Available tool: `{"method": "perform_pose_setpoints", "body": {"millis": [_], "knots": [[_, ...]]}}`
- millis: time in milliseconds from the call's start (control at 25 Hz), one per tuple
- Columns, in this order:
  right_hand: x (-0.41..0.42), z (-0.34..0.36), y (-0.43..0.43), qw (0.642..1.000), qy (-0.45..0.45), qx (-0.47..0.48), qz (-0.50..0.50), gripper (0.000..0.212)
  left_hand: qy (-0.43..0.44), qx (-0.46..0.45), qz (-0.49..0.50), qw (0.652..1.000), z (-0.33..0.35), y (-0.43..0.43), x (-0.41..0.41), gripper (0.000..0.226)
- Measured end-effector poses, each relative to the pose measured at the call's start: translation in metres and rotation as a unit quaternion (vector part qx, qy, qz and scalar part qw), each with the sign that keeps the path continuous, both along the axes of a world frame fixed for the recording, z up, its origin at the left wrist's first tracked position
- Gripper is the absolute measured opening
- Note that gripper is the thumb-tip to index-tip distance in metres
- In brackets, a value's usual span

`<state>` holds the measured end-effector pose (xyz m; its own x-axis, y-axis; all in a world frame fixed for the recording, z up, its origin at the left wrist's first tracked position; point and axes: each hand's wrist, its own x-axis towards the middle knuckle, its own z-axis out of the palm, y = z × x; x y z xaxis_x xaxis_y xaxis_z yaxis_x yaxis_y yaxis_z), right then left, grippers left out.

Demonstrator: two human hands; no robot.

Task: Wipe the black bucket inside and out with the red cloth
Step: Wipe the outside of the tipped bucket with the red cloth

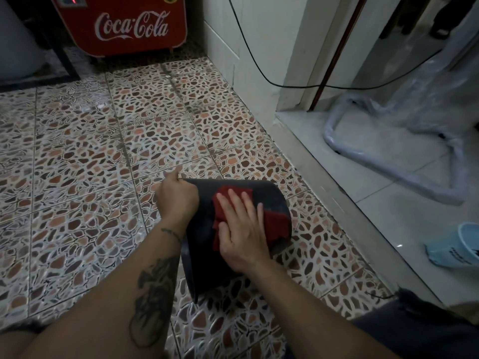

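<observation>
The black bucket lies on its side on the patterned floor, its open mouth facing left toward me. My left hand grips the rim at the upper left. The red cloth is spread over the bucket's outer wall. My right hand lies flat on the cloth with fingers spread, pressing it against the bucket. The bucket's inside is hidden from view.
A red Coca-Cola cooler stands at the back. A raised pale step runs along the right, with a plastic-wrapped metal frame and a light blue cup on it. A black cable hangs along the wall.
</observation>
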<state>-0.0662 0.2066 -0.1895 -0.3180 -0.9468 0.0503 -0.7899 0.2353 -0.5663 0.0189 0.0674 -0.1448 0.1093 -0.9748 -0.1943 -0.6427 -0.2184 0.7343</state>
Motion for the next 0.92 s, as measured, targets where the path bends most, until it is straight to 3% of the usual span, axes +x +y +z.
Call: {"method": "perform_pose_setpoints", "body": {"millis": [240, 560, 800, 920], "knots": [[-0.044, -0.001, -0.026, 0.999, 0.016, 0.032, -0.036, 0.061, -0.086, -0.153, -0.139, 0.975, 0.0, 0.042, 0.008, 0.051], [-0.088, 0.001, -0.026, 0.979, 0.05, 0.137, -0.139, 0.057, -0.099, -0.104, -0.156, 0.977, 0.0, 0.042, 0.006, 0.046], [-0.003, 0.0, -0.003, 0.998, 0.025, 0.017, 0.049, 0.066, -0.129, -0.07, -0.155, 0.977, 0.005, 0.016, 0.001, 0.049], [-0.024, -0.011, -0.001, 0.997, 0.067, 0.025, 0.03, 0.062, -0.113, -0.083, -0.15, 0.979, 0.005, 0.012, 0.005, 0.046]]}}
